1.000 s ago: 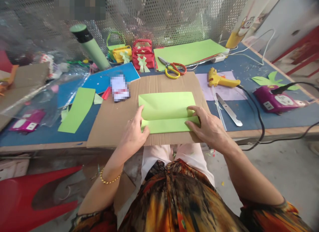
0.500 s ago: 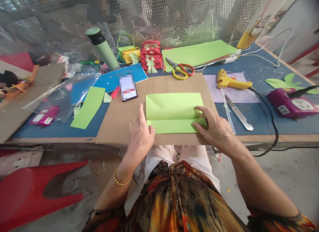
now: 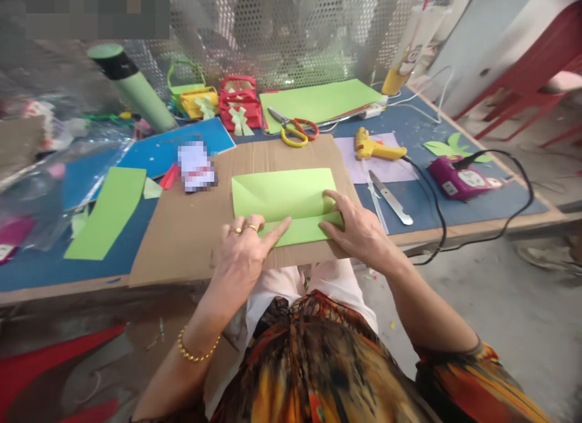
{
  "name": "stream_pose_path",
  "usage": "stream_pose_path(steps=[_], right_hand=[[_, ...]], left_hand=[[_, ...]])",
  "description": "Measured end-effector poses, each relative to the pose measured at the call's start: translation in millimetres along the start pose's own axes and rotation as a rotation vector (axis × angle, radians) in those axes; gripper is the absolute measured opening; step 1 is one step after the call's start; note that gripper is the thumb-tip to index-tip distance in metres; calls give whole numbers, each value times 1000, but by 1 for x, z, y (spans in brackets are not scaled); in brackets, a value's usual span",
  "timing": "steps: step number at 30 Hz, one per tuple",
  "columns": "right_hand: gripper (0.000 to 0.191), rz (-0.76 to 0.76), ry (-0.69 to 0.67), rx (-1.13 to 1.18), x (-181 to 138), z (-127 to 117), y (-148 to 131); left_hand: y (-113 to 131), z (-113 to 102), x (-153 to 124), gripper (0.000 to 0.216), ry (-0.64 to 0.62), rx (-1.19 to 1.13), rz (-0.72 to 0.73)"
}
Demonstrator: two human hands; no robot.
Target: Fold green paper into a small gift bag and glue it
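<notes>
A light-green craft sheet (image 3: 282, 189) lies on a piece of brown cardboard (image 3: 182, 229) in front of me, its near edge folded up into a narrow strip. At the strip's left end my left hand (image 3: 243, 247) grips the sheet, fingers bent and thumb stretched along the fold. My right hand (image 3: 357, 229) holds the right end between thumb and forefinger, the thumb on the strip and the forefinger above it. A crease slants across the sheet's upper left corner. The undersides of both hands' fingers are partly hidden.
Scissors (image 3: 293, 132) lie behind the cardboard, a phone (image 3: 197, 166) at its left. To the right are a yellow glue gun (image 3: 375, 149), a knife (image 3: 393, 199) and a purple power socket (image 3: 457, 177). Small red bags (image 3: 239, 102) and a green flask (image 3: 136, 89) stand at the back.
My left hand has turned over the strip's left end, its thumb now lying along the fold. My right hand keeps its hold. The view has shifted to the right.
</notes>
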State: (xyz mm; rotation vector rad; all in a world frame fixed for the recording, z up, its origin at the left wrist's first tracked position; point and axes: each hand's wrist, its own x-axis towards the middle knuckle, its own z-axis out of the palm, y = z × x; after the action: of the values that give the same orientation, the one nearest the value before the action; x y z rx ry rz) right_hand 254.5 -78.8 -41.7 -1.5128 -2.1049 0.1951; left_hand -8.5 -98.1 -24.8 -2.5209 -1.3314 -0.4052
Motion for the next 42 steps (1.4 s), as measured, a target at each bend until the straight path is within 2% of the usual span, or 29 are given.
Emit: stream_pose_path(steps=[6,12,15,18,22,25,28,30,32,35,42], right_hand=[[58,38,-21,8,0,0,-4],[59,113,57,-122,-7,-4,-9],[54,133,129,-193,-13,-4,-6],[41,68,258,-244,-21,-5,-3],[33,-169,416,-262,-30,-8,-13],[32,-394,344,-214,-33,-3,-33],[57,-526,149,-195,-33,12,-51],[70,-512,91,-200,-35,21,-56],[73,-484,71,-206,-39,26,-55],[66,-461,64,-215,-47,21,-46],[53,-405,59,-350,-72,-7,-17]], left_hand=[[-1,-6,9,61,-82,78,66],[0,-4,10,60,-82,103,75],[0,-4,10,57,-65,123,93],[-2,-3,10,56,-60,145,109],[-1,-2,10,56,-59,164,111],[0,-4,10,54,-71,173,108],[0,-4,10,46,-89,177,108],[0,-4,10,44,-87,168,111],[-1,-4,10,47,-82,160,113],[-1,-5,10,52,-92,158,111],[1,-7,10,54,-112,157,103]])
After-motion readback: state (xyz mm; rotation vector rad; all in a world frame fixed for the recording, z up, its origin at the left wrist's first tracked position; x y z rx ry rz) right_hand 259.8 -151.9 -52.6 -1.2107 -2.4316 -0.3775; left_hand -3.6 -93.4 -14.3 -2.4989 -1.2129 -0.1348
